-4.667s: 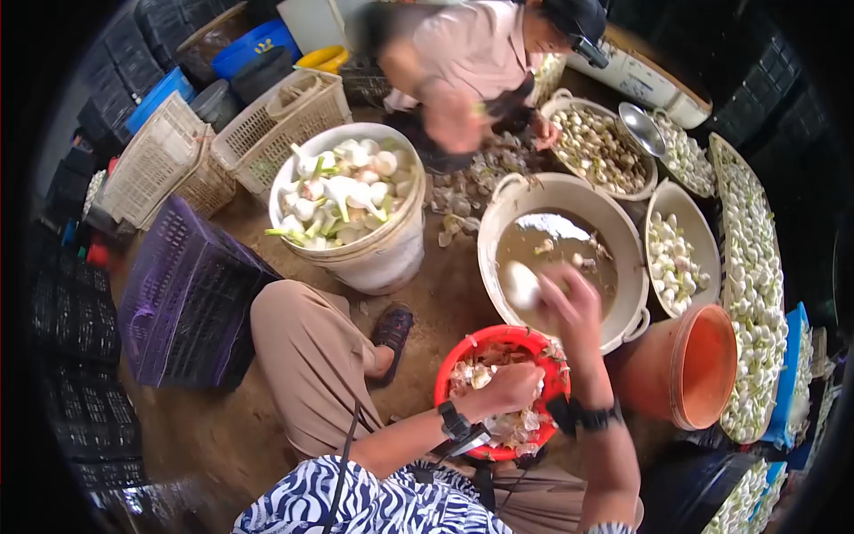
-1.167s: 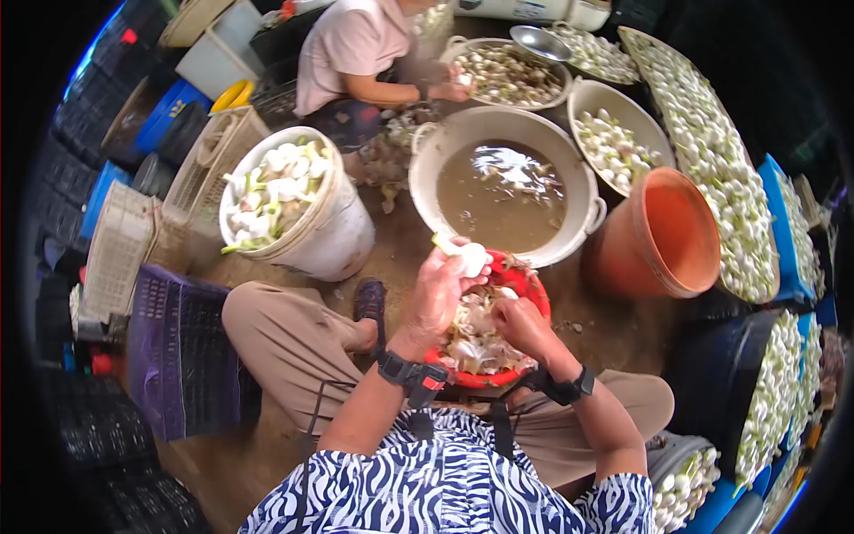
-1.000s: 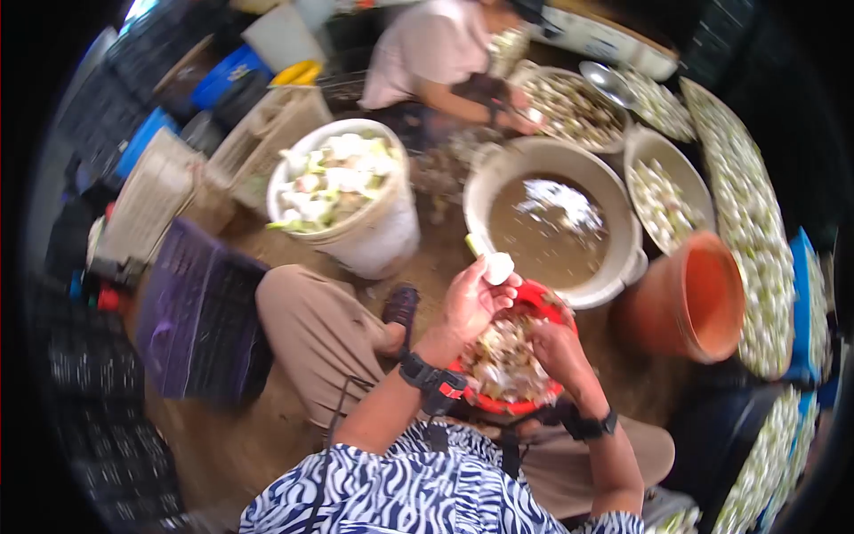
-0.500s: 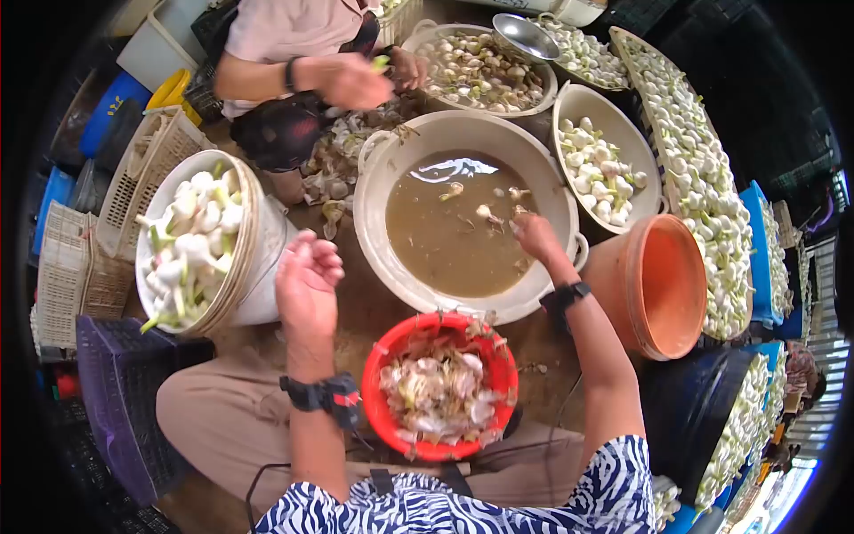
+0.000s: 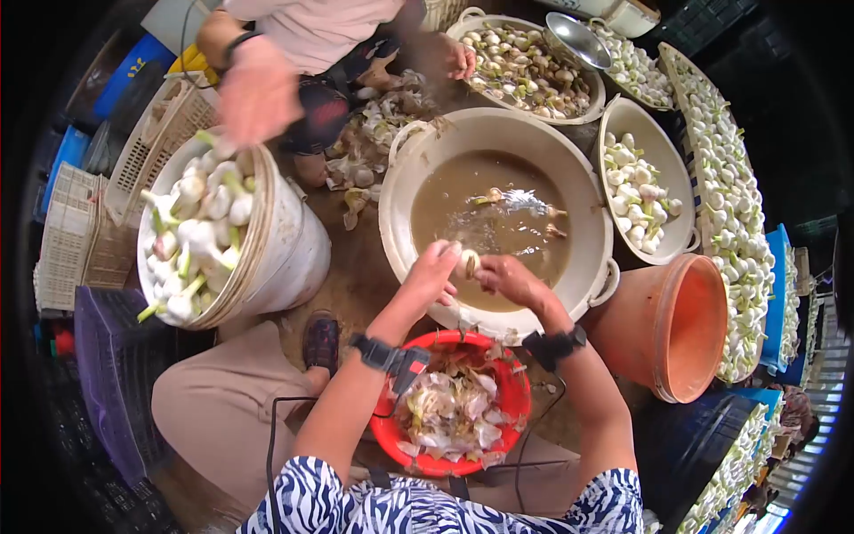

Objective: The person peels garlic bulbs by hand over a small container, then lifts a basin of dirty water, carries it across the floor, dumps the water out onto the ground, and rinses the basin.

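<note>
A small garlic bulb [image 5: 469,262] is between my two hands, above the near rim of the wide basin [image 5: 578,267] of murky water. My left hand [image 5: 433,274] has its fingers on the bulb from the left, and my right hand [image 5: 511,280] pinches it from the right. A few bulbs with brown stems [image 5: 553,230] float in the water. Nearer to me, below my hands, the red basin [image 5: 519,400] is filled with papery garlic skins [image 5: 449,409].
A white bucket [image 5: 298,254] heaped with peeled garlic stands left, a co-worker's blurred hand [image 5: 258,93] over it. An orange bucket [image 5: 663,329], an oval basin of bulbs [image 5: 680,200] and a long garlic tray [image 5: 725,222] stand right. A metal bowl [image 5: 578,40] is behind.
My right hand has come back from the water with a bulb, and my left hand has moved right to meet it. The co-worker's hand has moved left over the white bucket.
</note>
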The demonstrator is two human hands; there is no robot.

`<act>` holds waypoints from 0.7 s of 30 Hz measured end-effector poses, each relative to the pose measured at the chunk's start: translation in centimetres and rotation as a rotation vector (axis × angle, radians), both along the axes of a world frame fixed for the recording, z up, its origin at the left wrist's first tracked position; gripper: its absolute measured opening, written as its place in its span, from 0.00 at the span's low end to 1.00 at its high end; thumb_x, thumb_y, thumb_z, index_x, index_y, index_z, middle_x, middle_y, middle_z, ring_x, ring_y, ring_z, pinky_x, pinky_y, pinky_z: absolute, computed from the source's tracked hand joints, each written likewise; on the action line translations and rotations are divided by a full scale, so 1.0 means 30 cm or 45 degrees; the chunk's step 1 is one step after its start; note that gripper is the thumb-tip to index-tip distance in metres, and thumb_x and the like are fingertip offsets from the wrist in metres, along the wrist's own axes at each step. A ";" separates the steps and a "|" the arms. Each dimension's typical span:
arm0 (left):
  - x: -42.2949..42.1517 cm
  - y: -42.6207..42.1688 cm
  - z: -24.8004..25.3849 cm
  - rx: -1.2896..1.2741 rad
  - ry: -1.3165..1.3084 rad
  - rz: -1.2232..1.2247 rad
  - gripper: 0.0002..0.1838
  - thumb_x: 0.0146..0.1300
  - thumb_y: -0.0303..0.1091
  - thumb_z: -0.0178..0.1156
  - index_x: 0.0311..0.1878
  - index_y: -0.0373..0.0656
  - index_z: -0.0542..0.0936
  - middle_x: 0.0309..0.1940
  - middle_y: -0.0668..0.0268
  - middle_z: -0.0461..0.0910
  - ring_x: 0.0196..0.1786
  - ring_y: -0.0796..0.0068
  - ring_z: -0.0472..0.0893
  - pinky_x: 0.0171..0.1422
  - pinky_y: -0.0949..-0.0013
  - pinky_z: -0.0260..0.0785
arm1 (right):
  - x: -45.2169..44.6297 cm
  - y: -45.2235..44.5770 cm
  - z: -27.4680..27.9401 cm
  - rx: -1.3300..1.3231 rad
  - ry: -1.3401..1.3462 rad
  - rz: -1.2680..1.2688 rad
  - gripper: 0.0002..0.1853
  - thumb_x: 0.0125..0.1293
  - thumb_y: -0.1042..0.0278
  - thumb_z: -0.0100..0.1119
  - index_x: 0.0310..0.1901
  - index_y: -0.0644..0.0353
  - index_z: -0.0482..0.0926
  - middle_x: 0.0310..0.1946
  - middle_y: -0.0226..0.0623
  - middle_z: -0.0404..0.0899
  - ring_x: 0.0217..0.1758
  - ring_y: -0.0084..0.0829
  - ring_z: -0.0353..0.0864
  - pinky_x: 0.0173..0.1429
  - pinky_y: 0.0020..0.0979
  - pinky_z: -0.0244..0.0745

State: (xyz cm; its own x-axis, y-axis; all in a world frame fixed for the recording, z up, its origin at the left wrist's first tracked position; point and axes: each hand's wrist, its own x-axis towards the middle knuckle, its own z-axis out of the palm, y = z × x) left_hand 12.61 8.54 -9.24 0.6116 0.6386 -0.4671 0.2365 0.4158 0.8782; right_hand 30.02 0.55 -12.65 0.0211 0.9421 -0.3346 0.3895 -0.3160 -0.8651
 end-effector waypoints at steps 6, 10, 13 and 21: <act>-0.114 -0.177 0.103 -0.147 -0.220 -0.191 0.14 0.65 0.38 0.54 0.25 0.42 0.78 0.16 0.74 0.72 0.16 0.89 0.67 0.16 0.81 0.57 | -0.242 -0.246 0.335 0.343 -0.905 0.218 0.06 0.59 0.69 0.52 0.32 0.63 0.74 0.27 0.47 0.78 0.32 0.46 0.78 0.35 0.42 0.72; -0.162 -0.291 0.088 0.239 -0.186 -0.058 0.15 0.63 0.36 0.56 0.22 0.39 0.77 0.16 0.71 0.73 0.17 0.85 0.69 0.19 0.77 0.62 | -0.375 -0.350 0.416 0.767 -1.059 0.178 0.05 0.54 0.70 0.56 0.28 0.61 0.72 0.18 0.44 0.75 0.24 0.45 0.77 0.32 0.45 0.71; -0.222 -0.341 0.205 0.496 -0.036 -0.067 0.14 0.60 0.36 0.57 0.24 0.36 0.79 0.16 0.69 0.74 0.19 0.83 0.71 0.21 0.73 0.64 | -0.418 -0.405 0.424 0.871 -1.132 0.183 0.06 0.55 0.69 0.57 0.27 0.61 0.73 0.17 0.45 0.74 0.22 0.46 0.75 0.29 0.44 0.69; -0.353 -0.454 0.308 0.218 -0.588 -0.170 0.20 0.62 0.30 0.52 0.55 0.29 0.71 0.42 0.64 0.78 0.39 0.82 0.78 0.41 0.78 0.72 | -0.432 -0.511 0.460 0.399 0.053 -0.514 0.10 0.55 0.70 0.61 0.37 0.66 0.78 0.26 0.41 0.78 0.27 0.29 0.78 0.34 0.30 0.72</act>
